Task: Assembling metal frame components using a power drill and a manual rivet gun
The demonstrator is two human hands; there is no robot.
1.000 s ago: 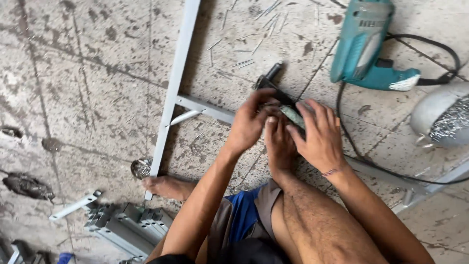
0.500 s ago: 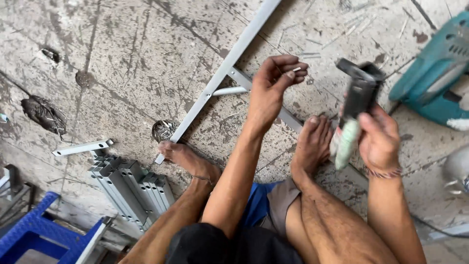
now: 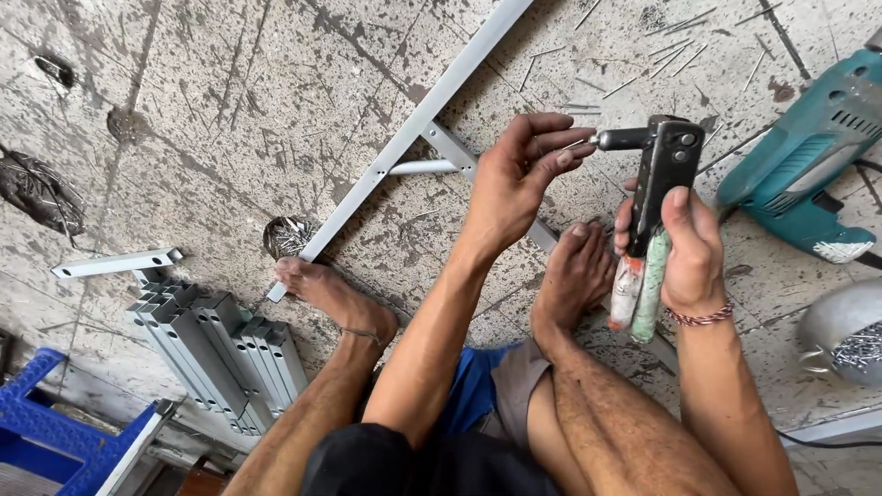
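The person sits on a stained concrete floor [image 3: 230,110], bare legs stretched forward, both feet pressing on a grey metal frame [image 3: 404,138] that lies across the floor. Nearest the body, at the floor's lower left, a stack of grey square-section metal tubes [image 3: 216,354] lies beside a blue plastic stool [image 3: 55,436].

The right hand [image 3: 684,243] is wrapped firmly around the handles of a hand rivet gun [image 3: 657,202], holding it upright above the right foot [image 3: 574,271], its black head at the top and the nose pointing left. The left hand [image 3: 519,179] is narrowly pinched, its fingertips [image 3: 574,152] meeting at the tool's nose, where a thin rivet pin is just visible. The left foot [image 3: 322,289] rests on the near end of the frame's long bar.

Just beyond that foot sits a small tin of rivets [image 3: 289,237]. At the right edge a metal bowl [image 3: 827,321] holds more rivets, and farther up lies a teal electric drill [image 3: 804,170]. Spent rivet pins [image 3: 680,37] are scattered over the far floor.
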